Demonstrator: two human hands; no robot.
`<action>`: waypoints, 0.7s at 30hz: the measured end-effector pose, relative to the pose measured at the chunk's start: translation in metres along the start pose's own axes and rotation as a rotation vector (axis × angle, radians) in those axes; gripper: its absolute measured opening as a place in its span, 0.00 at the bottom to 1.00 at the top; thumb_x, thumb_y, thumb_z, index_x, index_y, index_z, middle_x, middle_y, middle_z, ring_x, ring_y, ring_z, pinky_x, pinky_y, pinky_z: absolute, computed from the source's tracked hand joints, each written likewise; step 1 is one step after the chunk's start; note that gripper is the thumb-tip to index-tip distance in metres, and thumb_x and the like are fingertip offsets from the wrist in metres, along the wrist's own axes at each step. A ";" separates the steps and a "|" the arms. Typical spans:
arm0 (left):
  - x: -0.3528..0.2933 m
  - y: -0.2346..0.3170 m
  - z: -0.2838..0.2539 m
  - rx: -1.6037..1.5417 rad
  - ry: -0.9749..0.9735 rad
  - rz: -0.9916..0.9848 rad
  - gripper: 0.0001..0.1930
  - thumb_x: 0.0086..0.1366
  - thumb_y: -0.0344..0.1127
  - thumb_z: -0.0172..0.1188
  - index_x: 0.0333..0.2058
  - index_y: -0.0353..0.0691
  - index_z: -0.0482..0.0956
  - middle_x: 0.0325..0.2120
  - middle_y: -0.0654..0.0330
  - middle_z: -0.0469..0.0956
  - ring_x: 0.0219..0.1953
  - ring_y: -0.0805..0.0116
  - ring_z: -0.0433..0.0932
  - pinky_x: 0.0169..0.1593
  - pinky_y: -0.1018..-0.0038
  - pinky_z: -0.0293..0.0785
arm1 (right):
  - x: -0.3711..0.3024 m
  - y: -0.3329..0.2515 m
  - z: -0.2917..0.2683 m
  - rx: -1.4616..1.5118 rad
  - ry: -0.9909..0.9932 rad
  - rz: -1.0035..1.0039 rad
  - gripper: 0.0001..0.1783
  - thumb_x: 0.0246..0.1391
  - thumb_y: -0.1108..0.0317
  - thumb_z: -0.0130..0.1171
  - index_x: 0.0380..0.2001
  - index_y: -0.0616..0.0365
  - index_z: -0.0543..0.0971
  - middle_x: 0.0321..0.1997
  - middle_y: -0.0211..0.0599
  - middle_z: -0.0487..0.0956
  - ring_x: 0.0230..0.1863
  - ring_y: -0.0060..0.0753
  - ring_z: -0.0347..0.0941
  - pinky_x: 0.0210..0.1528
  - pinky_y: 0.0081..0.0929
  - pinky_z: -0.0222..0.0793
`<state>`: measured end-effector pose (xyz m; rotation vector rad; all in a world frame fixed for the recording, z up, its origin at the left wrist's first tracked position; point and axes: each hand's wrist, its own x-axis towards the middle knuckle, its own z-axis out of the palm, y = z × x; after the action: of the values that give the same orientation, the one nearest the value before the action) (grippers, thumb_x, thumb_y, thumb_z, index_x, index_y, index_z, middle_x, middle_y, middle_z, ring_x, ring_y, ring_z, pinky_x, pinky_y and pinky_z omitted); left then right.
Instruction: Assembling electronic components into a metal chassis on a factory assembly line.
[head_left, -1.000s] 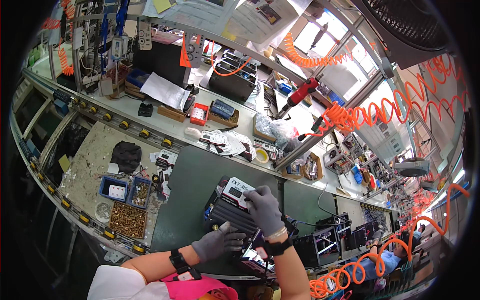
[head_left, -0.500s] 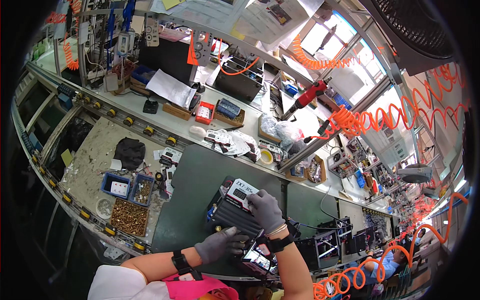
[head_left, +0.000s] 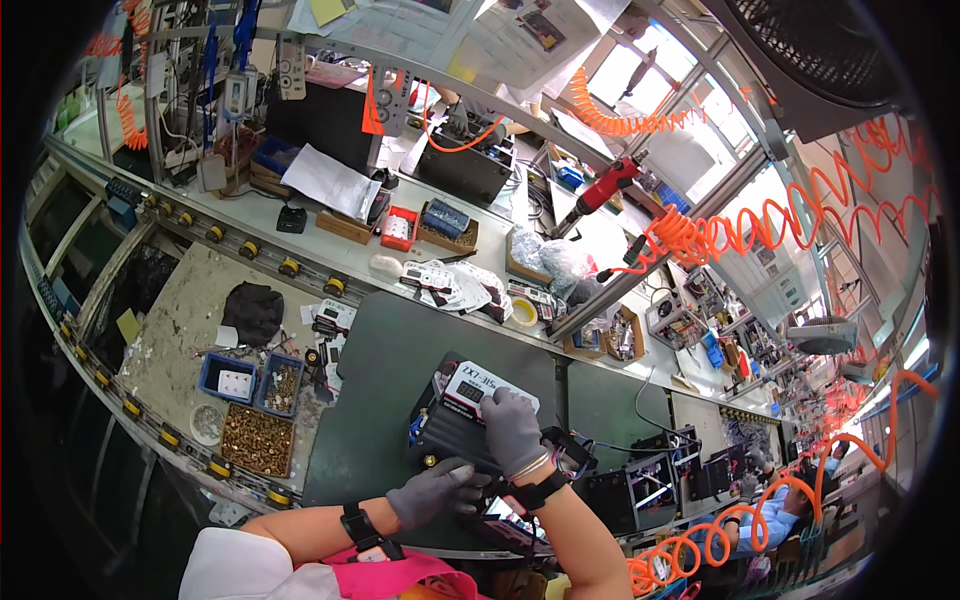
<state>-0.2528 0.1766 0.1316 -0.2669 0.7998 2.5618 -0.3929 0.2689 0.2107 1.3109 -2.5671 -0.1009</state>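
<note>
A white front panel with a small dark display [head_left: 478, 388] lies at the far end of a black ribbed machine casing [head_left: 450, 436]. My gloved right hand [head_left: 513, 432] is closed at the panel's near right part, its fingertips against it and partly hidden. My gloved left hand [head_left: 437, 493] is beside the near edge of the casing, fingers stretched loosely to the right, with nothing visible in them. Both wrists carry black straps. An open-framed part with a bright surface [head_left: 508, 520] shows below the casing, partly covered by my right wrist.
The casing rests on a dark green mat [head_left: 385, 350]. To the left are a bin of brass fittings [head_left: 257, 440], blue bins [head_left: 228, 378] and a black cloth [head_left: 253, 313]. White panels [head_left: 455, 285] lie beyond the mat. A red power tool [head_left: 605, 190] hangs ahead; black frames [head_left: 625, 495] stand right.
My right hand has shifted slightly down and left with the white panel, which now sits at a flatter angle. My left hand has stayed near the casing's edge.
</note>
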 end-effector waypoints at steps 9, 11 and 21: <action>-0.013 -0.011 -0.018 0.091 -0.048 -0.098 0.24 0.68 0.44 0.50 0.58 0.40 0.60 0.55 0.54 0.69 0.50 0.64 0.72 0.55 0.61 0.70 | 0.018 -0.003 -0.016 0.136 0.319 0.041 0.17 0.45 0.56 0.64 0.35 0.54 0.77 0.33 0.39 0.73 0.35 0.44 0.72 0.33 0.39 0.69; -0.018 -0.005 -0.013 0.031 -0.031 -0.139 0.22 0.68 0.41 0.51 0.57 0.39 0.63 0.53 0.54 0.70 0.50 0.64 0.72 0.55 0.60 0.70 | 0.014 -0.004 0.006 0.110 0.298 0.042 0.16 0.45 0.56 0.64 0.33 0.54 0.76 0.31 0.39 0.73 0.34 0.43 0.72 0.32 0.39 0.69; -0.039 -0.004 -0.019 -0.048 -0.081 -0.246 0.22 0.63 0.37 0.56 0.55 0.38 0.67 0.51 0.56 0.72 0.51 0.62 0.72 0.55 0.61 0.68 | -0.011 -0.030 0.027 0.089 0.347 0.040 0.11 0.49 0.58 0.56 0.29 0.55 0.73 0.30 0.35 0.72 0.37 0.38 0.71 0.35 0.35 0.67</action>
<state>-0.2157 0.1544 0.1262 -0.2574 0.6344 2.3467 -0.3703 0.2587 0.1775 1.1862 -2.3217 0.2308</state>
